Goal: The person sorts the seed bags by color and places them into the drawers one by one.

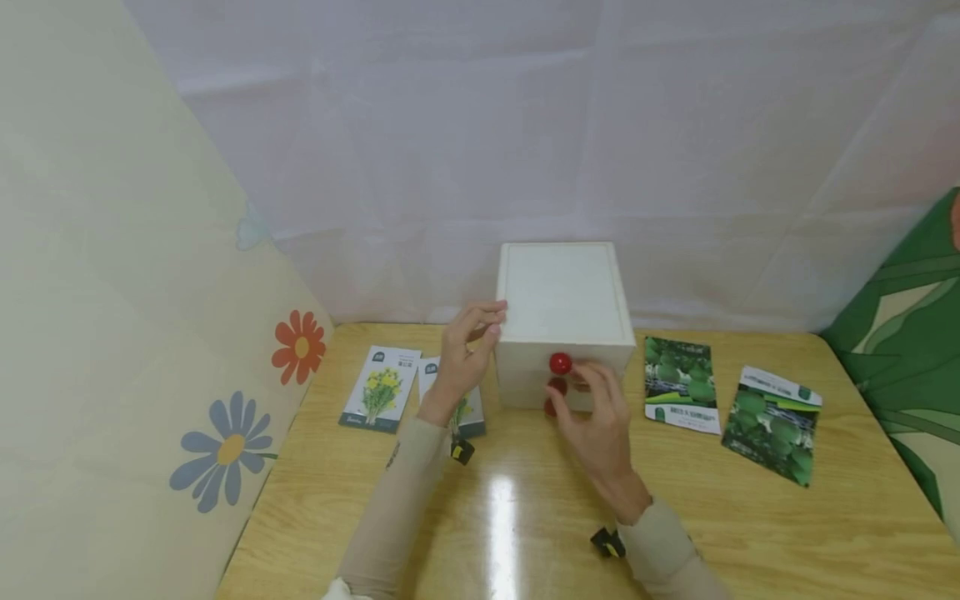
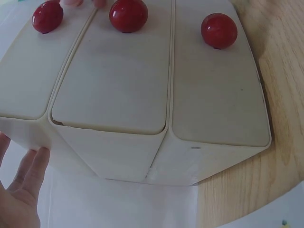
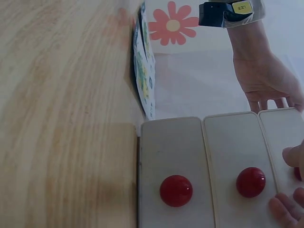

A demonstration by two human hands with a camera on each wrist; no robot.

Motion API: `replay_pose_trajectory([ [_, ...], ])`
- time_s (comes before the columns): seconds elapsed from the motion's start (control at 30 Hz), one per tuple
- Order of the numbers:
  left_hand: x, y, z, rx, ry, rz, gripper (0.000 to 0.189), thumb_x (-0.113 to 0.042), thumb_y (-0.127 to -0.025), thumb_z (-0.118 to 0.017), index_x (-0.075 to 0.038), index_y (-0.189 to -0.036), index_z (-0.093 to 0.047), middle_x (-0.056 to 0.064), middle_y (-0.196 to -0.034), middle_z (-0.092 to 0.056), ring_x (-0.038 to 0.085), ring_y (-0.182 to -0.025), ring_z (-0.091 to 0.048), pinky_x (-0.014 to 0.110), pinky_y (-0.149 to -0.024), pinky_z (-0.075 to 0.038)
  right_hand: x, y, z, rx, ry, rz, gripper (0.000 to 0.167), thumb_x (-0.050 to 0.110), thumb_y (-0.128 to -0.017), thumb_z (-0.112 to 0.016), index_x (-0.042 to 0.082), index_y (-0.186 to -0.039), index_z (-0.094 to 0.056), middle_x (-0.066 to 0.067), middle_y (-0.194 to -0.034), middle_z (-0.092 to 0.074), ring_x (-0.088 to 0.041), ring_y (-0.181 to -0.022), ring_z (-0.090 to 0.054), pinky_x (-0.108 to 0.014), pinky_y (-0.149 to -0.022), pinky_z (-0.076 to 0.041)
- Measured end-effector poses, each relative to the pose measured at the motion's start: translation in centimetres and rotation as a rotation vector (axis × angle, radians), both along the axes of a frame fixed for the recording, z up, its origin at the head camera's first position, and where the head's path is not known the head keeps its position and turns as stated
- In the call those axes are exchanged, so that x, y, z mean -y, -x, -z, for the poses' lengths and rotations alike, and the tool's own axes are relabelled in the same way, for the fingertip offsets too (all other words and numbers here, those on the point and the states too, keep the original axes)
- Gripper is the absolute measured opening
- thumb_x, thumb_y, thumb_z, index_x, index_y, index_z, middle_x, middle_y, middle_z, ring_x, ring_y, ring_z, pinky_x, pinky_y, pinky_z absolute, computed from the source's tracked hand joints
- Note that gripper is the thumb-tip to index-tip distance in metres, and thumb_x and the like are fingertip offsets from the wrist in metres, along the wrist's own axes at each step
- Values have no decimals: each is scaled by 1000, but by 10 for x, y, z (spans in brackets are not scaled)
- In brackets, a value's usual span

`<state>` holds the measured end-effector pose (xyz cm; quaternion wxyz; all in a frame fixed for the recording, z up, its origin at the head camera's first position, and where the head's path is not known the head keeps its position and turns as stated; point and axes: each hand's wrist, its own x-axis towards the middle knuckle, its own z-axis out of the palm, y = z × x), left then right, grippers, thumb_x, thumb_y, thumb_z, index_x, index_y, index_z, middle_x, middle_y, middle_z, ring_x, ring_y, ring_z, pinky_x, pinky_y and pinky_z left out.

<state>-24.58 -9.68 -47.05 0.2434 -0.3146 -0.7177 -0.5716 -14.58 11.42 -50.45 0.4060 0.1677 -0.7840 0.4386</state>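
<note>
A white box [image 1: 564, 292] with three stacked drawers stands at the back of the wooden table, all drawer fronts about flush. Each front bears a round red knob: top knob [image 1: 560, 363], middle knob [image 2: 128, 15] and bottom knob [image 2: 219, 31]. My right hand [image 1: 600, 421] is in front of the drawers, its index fingertip right at the top knob's side. Its thumb sits lower, apart from the index finger, near the middle knob. Against the box's left side, near the top edge, my left hand [image 1: 467, 354] rests with fingers extended.
Left of the box lie two flower-picture packets; one packet [image 1: 381, 389] is in full view, the other packet [image 1: 472, 421] partly behind my left hand. To the right lie two green packets [image 1: 681, 383] [image 1: 772, 425]. A pale cloth [image 1: 420, 150] hangs behind the table.
</note>
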Motion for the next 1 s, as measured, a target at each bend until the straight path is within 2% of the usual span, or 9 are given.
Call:
replay_pose_trajectory([
  [0.27,-2,0,-2,4,-15,-1,12,8,-99,-64,5,-108,-71,24,-129,-71,41,-118,-71,33,-94,-65,1,-3,14,110,-22,27,43,2,-79,-92,-3,-117,-71,-16,-114,-67,-32,-93,-68,-34,-80,-63],
  [0.33,-2,-1,-3,8,-13,-12,12,10,-99,-63,6,-107,-70,26,-128,-71,43,-117,-70,33,-94,-65,2,-4,16,125,-24,23,41,2,-81,-91,-2,-117,-72,-15,-114,-67,-31,-94,-68,-33,-80,-63],
  [0.43,-4,-5,-7,12,-9,-25,11,12,-98,-62,10,-106,-68,30,-127,-70,47,-115,-69,33,-94,-65,4,-4,19,123,-25,28,37,1,-82,-90,-2,-116,-75,-15,-114,-69,-29,-95,-70,-23,-85,-61],
  [0.6,-7,-18,-25,12,-15,-23,9,13,-97,-60,13,-103,-66,34,-124,-69,51,-113,-68,34,-94,-65,9,-2,24,113,-12,26,31,-6,-83,-87,-3,-113,-79,-16,-113,-72,-30,-100,-73,-7,-99,-52],
  [0.7,-7,-24,-33,7,-20,-18,9,14,-97,-60,12,-103,-67,34,-123,-69,50,-111,-69,34,-93,-66,12,-1,26,119,8,24,30,-9,-83,-85,-3,-112,-79,-17,-113,-72,-33,-102,-72,-5,-102,-48],
  [1.0,-8,-23,-32,-17,-26,-19,9,14,-96,-60,13,-102,-66,34,-122,-69,51,-110,-69,33,-92,-65,14,-1,27,109,10,36,30,-12,-82,-84,-3,-110,-79,-16,-112,-71,-33,-102,-71,-8,-101,-52],
])
